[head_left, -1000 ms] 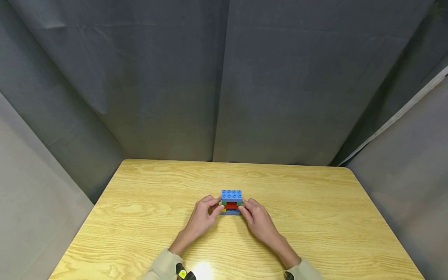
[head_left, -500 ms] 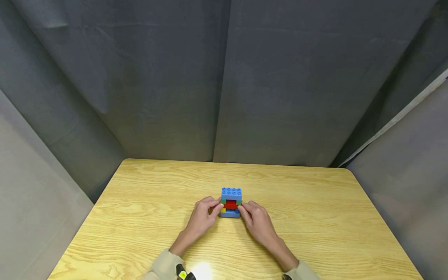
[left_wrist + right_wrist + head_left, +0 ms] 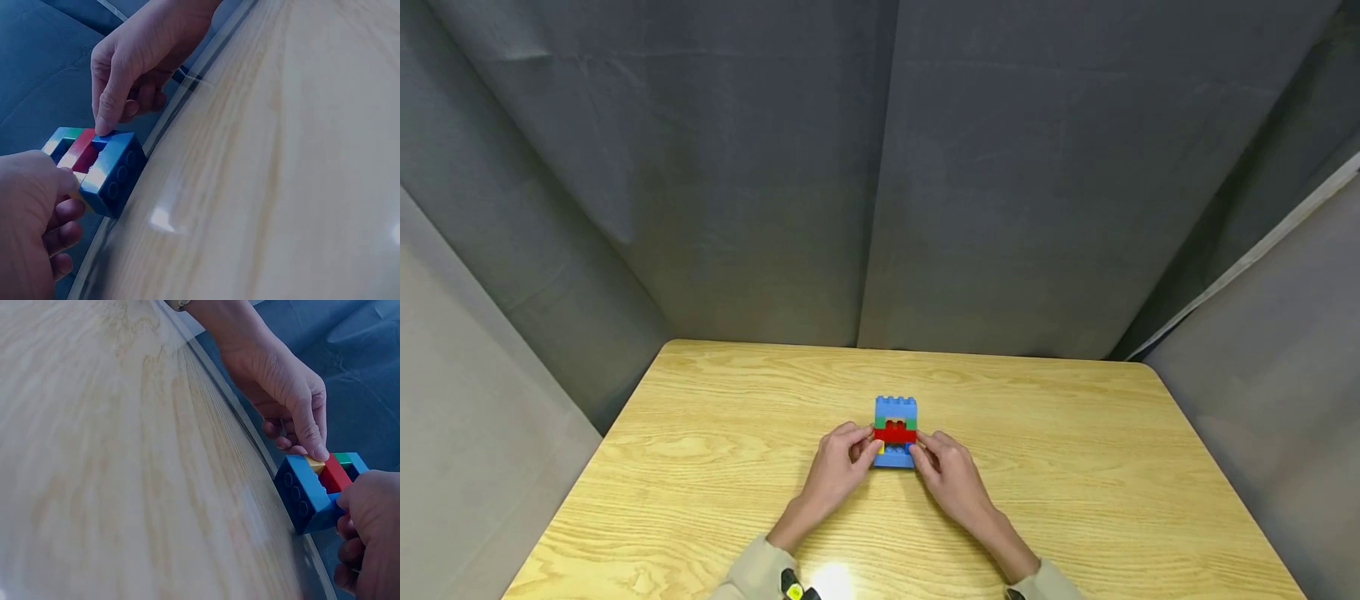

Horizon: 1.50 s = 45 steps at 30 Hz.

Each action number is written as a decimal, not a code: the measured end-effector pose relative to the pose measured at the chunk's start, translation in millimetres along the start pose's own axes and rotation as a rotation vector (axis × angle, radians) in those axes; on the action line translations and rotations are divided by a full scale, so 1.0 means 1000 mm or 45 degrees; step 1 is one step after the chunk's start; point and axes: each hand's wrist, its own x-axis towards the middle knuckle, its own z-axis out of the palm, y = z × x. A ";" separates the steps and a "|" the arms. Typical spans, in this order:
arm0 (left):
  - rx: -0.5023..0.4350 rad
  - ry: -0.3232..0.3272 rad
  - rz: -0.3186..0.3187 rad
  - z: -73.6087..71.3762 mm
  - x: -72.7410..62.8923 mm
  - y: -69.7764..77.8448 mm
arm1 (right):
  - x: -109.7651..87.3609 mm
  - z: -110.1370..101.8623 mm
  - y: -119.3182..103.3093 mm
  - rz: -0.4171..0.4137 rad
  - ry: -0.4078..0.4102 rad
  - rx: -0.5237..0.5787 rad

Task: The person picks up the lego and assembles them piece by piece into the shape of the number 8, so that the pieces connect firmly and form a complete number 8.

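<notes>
A small stack of toy building bricks is held between both hands. In the head view its top is a blue brick [image 3: 896, 408], with a green brick [image 3: 880, 423] at each end below it. A red brick [image 3: 895, 436] crosses the middle, and a longer blue brick [image 3: 894, 460] forms the base. My left hand [image 3: 835, 462] pinches the left side, by the yellow brick [image 3: 314, 464]. On the right, my right hand [image 3: 953, 479] pinches the opposite side, thumb by a small blue brick. Both wrist views show the base's hollow underside, so the stack is tilted.
The wood-grain table [image 3: 715, 417] extends around the hands, with a bright light reflection near its front. Grey curtains [image 3: 760, 208] hang behind it and at both sides. Sleeves and dark wrist straps [image 3: 790, 583] show at the bottom edge.
The stack has turned in the hands: its top studs have swung back from plain view to edge-on, and its front with the red brick's studs shows more. The hands have barely moved.
</notes>
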 end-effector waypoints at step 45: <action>0.100 -0.195 -0.061 -0.002 0.001 -0.003 | 0.003 0.000 0.003 0.131 -0.192 -0.088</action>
